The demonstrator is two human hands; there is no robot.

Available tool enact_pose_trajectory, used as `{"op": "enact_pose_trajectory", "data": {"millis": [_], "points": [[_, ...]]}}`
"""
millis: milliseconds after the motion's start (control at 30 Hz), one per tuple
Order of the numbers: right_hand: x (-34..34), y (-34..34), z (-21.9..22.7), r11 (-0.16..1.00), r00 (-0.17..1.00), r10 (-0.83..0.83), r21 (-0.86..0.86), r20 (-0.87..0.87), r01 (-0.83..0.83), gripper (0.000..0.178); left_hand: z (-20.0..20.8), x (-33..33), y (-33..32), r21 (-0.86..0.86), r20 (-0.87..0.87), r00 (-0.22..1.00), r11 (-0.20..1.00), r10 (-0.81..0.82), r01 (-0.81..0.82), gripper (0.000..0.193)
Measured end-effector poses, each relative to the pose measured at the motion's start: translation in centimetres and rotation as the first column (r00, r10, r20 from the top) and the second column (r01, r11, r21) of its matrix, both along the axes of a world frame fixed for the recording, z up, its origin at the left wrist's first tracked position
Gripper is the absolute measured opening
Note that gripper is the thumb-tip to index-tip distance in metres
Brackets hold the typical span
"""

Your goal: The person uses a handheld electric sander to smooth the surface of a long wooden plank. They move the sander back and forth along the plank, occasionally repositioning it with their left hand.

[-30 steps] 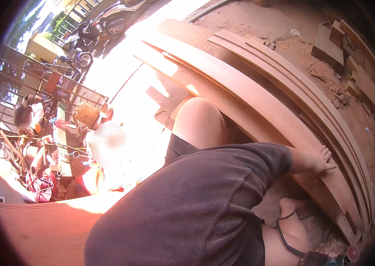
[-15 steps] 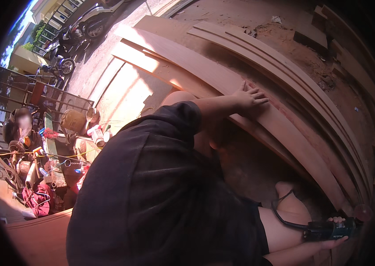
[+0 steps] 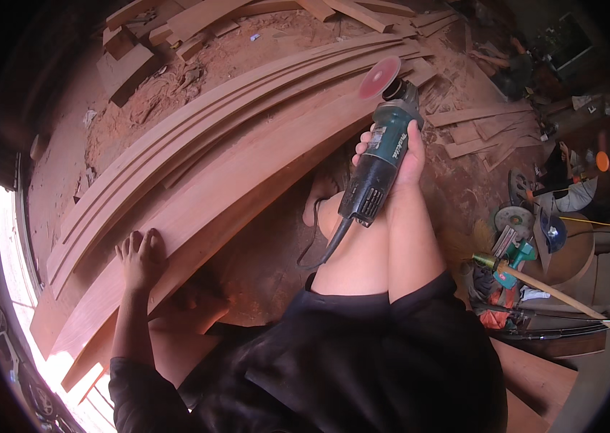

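Observation:
My right hand (image 3: 412, 160) is wrapped round the body of a dark green and black angle grinder (image 3: 384, 155), which is held above my right leg. A reddish round disc (image 3: 380, 78) sits at its far end, just over the planks; I cannot tell whether it spins. From the grinder's near end a black cord (image 3: 334, 245) droops beside my knee. My left hand (image 3: 142, 261) rests with fingers apart on the left part of a long, wide wooden plank (image 3: 197, 220) lying across in front of me.
Several narrower boards (image 3: 197, 137) lie beyond the plank. Farther off are wood blocks (image 3: 126, 72) and sawdust piles (image 3: 171, 86). Offcuts (image 3: 489, 130) are at right, near a clutter of tools with a wooden-handled hammer (image 3: 493, 261). A person's arm (image 3: 489, 61) shows at far right.
The view has swung to the right, bringing the grinder from the lower right edge to the upper middle. My left hand is still on the plank, and my right hand still grips the grinder.

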State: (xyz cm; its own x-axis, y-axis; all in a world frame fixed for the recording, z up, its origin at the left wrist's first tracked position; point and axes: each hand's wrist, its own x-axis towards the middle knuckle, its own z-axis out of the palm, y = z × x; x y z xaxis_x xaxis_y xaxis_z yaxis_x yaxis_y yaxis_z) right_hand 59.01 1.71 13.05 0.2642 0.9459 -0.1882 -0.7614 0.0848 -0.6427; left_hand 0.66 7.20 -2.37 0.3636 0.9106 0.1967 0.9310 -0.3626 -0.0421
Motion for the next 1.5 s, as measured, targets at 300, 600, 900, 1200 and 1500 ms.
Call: {"op": "enact_pose_trajectory", "data": {"millis": [300,600,900,1200,1500], "points": [[1.0,-0.1,-1.5,0.983,0.985,-0.162,-0.092,-0.056,0.157,0.075,7.4,10.5,17.1,0.064,0.080,0.992,0.993,-0.102,0.097,0.074],[2.6,0.1,-3.3,0.953,0.957,-0.289,-0.091,0.008,0.288,0.076,9.6,25.1,37.3,-0.398,0.092,0.990,0.907,-0.110,0.138,0.086],[3.3,-1.3,-3.7,0.934,0.941,-0.338,-0.118,0.019,0.338,0.077,-3.0,21.5,33.6,-0.435,-0.181,0.979,0.886,0.089,-0.161,0.092],[2.1,0.2,-3.1,0.965,0.965,-0.259,-0.045,-0.039,0.258,0.078,-9.3,1.9,30.7,-0.281,0.143,0.989,0.957,-0.027,0.067,0.060],[0.7,-0.6,-1.4,0.988,0.988,-0.152,-0.019,-0.030,0.152,0.075,-4.4,2.2,15.4,-0.226,-0.058,0.975,0.949,0.214,-0.222,0.073]]}}
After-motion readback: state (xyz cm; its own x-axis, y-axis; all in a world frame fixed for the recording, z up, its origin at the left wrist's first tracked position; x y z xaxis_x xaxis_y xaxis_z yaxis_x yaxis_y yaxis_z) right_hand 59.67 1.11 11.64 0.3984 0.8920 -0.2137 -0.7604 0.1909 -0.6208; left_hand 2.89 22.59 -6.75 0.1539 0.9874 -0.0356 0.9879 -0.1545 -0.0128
